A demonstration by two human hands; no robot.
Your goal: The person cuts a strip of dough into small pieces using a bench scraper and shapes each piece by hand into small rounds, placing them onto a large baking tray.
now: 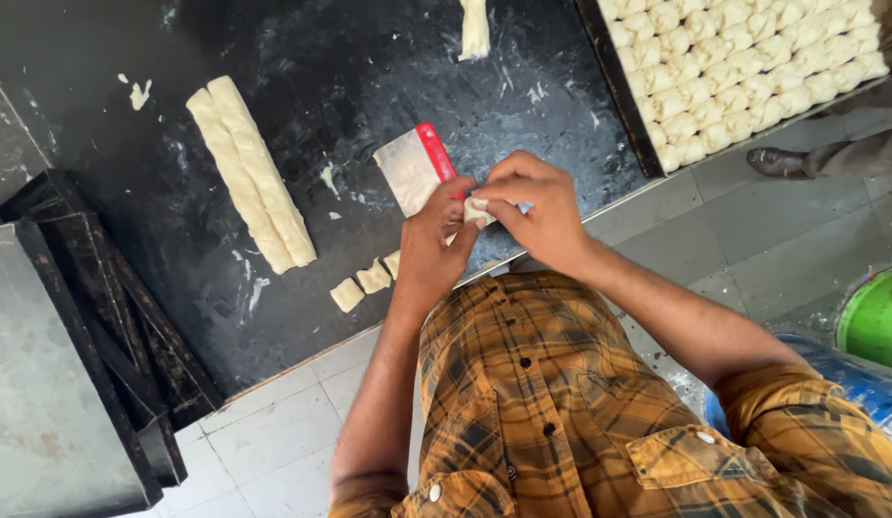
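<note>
Both of my hands meet over the near edge of a black worktop (369, 86). My left hand (432, 245) and my right hand (534, 213) pinch one small pale piece of dough (477, 210) between their fingertips. A dough scraper with a metal blade and a red handle (414, 167) lies flat just beyond my left hand. Two long dough logs (251, 175) lie side by side to the left. Three small cut dough pieces (369, 280) sit in a row by the worktop's edge, next to my left wrist.
A dark tray (620, 91) at the upper right is packed with several rows of shaped dough pieces (743, 67). Stacked black trays (110, 326) stand at the left. Another dough piece (475, 29) lies at the top. A person's shoe (780, 161) and a green tub (875, 321) are on the tiled floor.
</note>
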